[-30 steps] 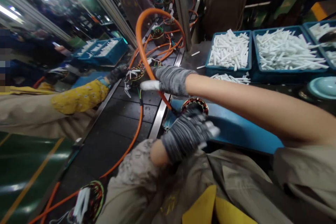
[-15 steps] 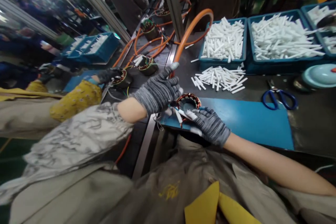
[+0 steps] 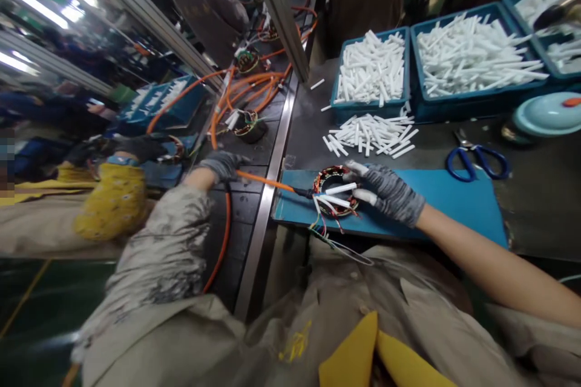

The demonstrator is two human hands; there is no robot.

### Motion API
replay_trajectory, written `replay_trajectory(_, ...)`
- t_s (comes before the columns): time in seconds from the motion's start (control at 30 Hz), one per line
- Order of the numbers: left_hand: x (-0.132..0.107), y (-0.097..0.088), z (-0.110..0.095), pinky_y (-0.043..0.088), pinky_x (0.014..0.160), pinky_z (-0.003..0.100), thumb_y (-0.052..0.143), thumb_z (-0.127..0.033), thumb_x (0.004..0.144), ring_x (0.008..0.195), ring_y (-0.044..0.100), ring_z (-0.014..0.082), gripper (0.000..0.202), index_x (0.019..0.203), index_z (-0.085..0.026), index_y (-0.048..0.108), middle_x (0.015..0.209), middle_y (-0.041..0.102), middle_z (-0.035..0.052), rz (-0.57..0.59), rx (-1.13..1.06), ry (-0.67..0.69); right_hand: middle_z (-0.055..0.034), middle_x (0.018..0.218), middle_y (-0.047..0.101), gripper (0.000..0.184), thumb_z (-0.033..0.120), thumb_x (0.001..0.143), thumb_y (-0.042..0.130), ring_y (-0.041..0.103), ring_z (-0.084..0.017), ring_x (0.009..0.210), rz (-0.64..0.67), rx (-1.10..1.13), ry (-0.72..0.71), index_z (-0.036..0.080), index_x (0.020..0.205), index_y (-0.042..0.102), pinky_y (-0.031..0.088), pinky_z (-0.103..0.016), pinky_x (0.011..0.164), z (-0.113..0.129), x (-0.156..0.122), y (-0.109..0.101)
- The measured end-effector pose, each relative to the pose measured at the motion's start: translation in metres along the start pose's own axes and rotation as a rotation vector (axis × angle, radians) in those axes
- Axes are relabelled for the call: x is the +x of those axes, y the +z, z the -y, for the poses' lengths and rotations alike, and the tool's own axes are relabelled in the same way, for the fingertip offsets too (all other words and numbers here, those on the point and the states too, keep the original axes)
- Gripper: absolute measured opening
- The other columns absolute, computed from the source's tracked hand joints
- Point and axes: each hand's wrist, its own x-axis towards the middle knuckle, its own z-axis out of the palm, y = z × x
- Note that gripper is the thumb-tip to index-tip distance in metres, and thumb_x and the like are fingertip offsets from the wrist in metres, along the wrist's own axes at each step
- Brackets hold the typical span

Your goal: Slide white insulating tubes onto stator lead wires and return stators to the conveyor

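Observation:
A round motor stator [image 3: 334,191] with copper windings and white-sleeved leads lies on a blue mat [image 3: 436,208]. My right hand [image 3: 385,192], in a grey knit glove, rests on the stator's right side with its fingers around the rim. My left hand [image 3: 221,164], also gloved, is out over the black conveyor [image 3: 245,205] and closed on the orange cable [image 3: 263,180], which runs from the stator across the conveyor rail.
Blue bins of white tubes [image 3: 372,69] stand at the back, with a loose pile of tubes [image 3: 368,134] before them. Blue scissors [image 3: 477,160] lie right of the mat. Another stator [image 3: 247,124] sits on the conveyor. A co-worker's yellow sleeve [image 3: 111,199] is at left.
My left hand swung from beside the stator out left over the conveyor, pulling the orange cable down flat. My right hand stayed on the stator.

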Motion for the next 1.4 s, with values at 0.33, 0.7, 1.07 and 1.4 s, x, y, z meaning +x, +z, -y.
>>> replay_trajectory(0.33, -0.033, 0.038, -0.146, 0.055, 0.104, 0.042, 0.064, -0.054, 0.092, 0.117, 0.068, 0.0262, 0.057, 0.134, -0.016, 0.064, 0.132, 0.069, 0.0126, -0.167, -0.572, 0.133, -0.0074, 0.117, 0.076, 0.047, 0.052, 0.09, 0.067, 0.07, -0.027, 0.106, -0.092, 0.293, 0.289, 0.026, 0.129, 0.07, 0.056, -0.047, 0.096, -0.001, -0.003, 0.003)
replay_trajectory(0.7, -0.037, 0.078, -0.201, 0.058, 0.095, 0.035, 0.055, -0.035, 0.103, 0.102, 0.074, 0.0222, 0.032, 0.124, -0.021, 0.073, 0.111, 0.078, 0.0088, -0.294, -0.25, 0.155, -0.0097, 0.112, 0.076, 0.032, 0.042, 0.097, 0.061, 0.069, -0.027, 0.106, -0.056, 0.104, 0.154, 0.025, 0.118, 0.077, 0.054, -0.049, 0.098, 0.009, 0.0, 0.002)
replay_trajectory(1.07, -0.034, 0.109, -0.194, 0.059, 0.097, 0.037, 0.048, -0.03, 0.104, 0.104, 0.074, 0.0216, 0.031, 0.115, -0.017, 0.074, 0.11, 0.078, 0.0095, -0.384, -0.404, 0.122, -0.0037, 0.124, 0.077, 0.045, 0.055, 0.089, 0.068, 0.071, -0.023, 0.115, 0.564, 0.62, 0.285, 0.027, 0.123, 0.077, 0.054, -0.041, 0.105, -0.023, 0.045, -0.026)
replay_trajectory(1.4, -0.038, 0.087, -0.178, 0.06, 0.093, 0.036, 0.045, -0.035, 0.105, 0.102, 0.075, 0.0224, 0.036, 0.117, -0.018, 0.074, 0.109, 0.078, 0.0106, -0.222, -0.231, 0.249, -0.0031, 0.093, 0.08, 0.045, 0.061, 0.079, 0.074, 0.072, -0.02, 0.084, 0.474, 0.589, 0.414, 0.02, 0.098, 0.081, 0.057, -0.032, 0.076, 0.013, 0.044, 0.005)
